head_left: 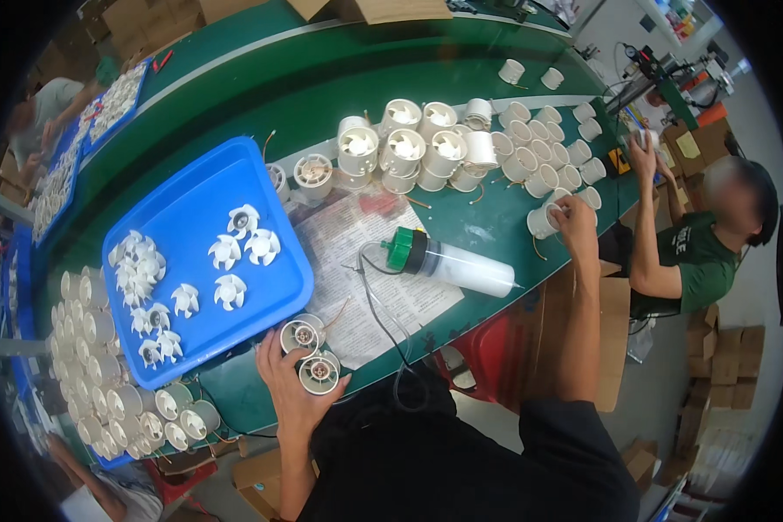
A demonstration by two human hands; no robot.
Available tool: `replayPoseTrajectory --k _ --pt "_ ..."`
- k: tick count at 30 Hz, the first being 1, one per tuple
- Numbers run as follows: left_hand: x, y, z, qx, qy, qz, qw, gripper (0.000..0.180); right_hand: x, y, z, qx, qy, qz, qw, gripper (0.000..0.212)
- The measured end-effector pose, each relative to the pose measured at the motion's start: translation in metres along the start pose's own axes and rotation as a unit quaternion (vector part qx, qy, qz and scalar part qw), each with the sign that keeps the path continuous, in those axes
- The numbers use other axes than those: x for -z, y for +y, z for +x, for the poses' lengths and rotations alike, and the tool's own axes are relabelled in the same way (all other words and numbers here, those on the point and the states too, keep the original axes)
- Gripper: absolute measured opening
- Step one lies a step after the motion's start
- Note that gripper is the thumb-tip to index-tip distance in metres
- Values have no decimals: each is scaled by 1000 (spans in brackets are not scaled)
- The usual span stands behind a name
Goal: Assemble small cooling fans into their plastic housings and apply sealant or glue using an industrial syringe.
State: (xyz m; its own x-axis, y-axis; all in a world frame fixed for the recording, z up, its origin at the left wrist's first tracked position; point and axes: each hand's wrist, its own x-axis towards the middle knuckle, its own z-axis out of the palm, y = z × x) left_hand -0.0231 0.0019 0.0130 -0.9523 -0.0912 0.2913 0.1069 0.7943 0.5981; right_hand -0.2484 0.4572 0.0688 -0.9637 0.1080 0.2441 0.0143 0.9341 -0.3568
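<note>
My left hand point(289, 387) is curled around two white round fan housings at the front edge of the table. The upper housing point(302, 334) and the lower housing point(319, 374) face up, and coppery motor parts show inside both. Over on the right, my arm is stretched out and my right hand point(574, 224) has its fingers closed on the rim of a white cylindrical housing point(543, 223), with a thin wire hanging below it. Between my hands a clear syringe-like dispenser point(470, 268) with a green cap and a hose lies on a printed sheet point(348, 261).
A blue tray point(261, 174) with white fan impellers point(139, 265) stands left. Stacked housings with impellers point(404, 148) line the back; more housings point(522, 161) crowd the right, others point(96, 357) the left. A co-worker point(705, 252) sits right, beside a machine point(661, 78).
</note>
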Motion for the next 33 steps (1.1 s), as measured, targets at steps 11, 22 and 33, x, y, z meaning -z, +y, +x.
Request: replayPoseTrajectory --k 11,22,33 --pt "10 -3 3 18 -36 -50 998 91 61 -92 -72 173 -13 203 964 14" --pt "15 1 0 39 -35 14 999 128 -40 -259 -140 377 -276 212 858 20" --pt "12 2 -3 53 -45 40 997 132 -32 -268 -151 425 -293 142 845 32"
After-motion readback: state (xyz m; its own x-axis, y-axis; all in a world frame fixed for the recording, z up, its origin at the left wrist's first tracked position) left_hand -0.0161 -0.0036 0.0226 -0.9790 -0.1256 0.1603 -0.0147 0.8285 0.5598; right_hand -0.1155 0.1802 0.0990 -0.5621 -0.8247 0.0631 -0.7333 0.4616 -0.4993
